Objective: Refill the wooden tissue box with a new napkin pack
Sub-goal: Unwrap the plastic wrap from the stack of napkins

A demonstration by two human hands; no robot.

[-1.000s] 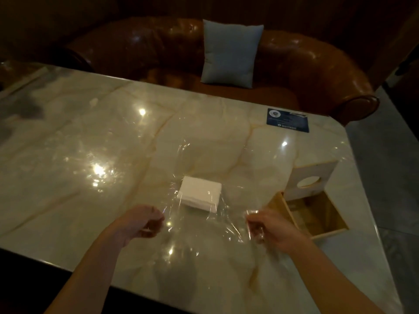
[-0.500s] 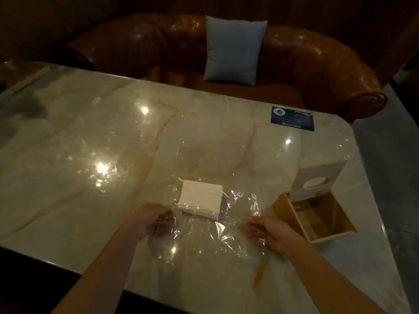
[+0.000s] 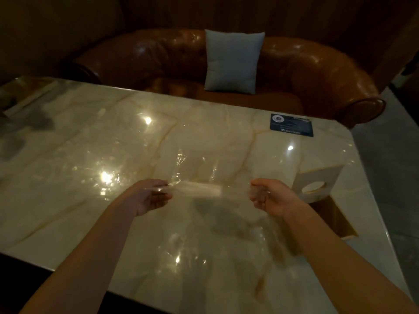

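A white napkin stack [image 3: 199, 191] hangs above the marble table [image 3: 79, 177], carried in a clear plastic wrap [image 3: 195, 164] and seen edge-on, blurred. My left hand [image 3: 148, 197] grips the wrap's left side and my right hand [image 3: 268, 197] grips its right side, both palms turned up. The wooden tissue box [image 3: 335, 219] lies open at the table's right edge, just right of my right hand. Its lid [image 3: 317, 183] with a round hole stands tilted up at the box's far side.
A dark blue card [image 3: 292, 128] lies at the table's far right. A brown leather sofa [image 3: 317, 71] with a grey cushion [image 3: 233, 61] stands behind the table. The table's right edge drops to grey floor [image 3: 390, 166].
Both hands have lifted the plastic wrap off the table with the napkin stack in it; the stack, flat on the table before, now hangs tilted between my hands.
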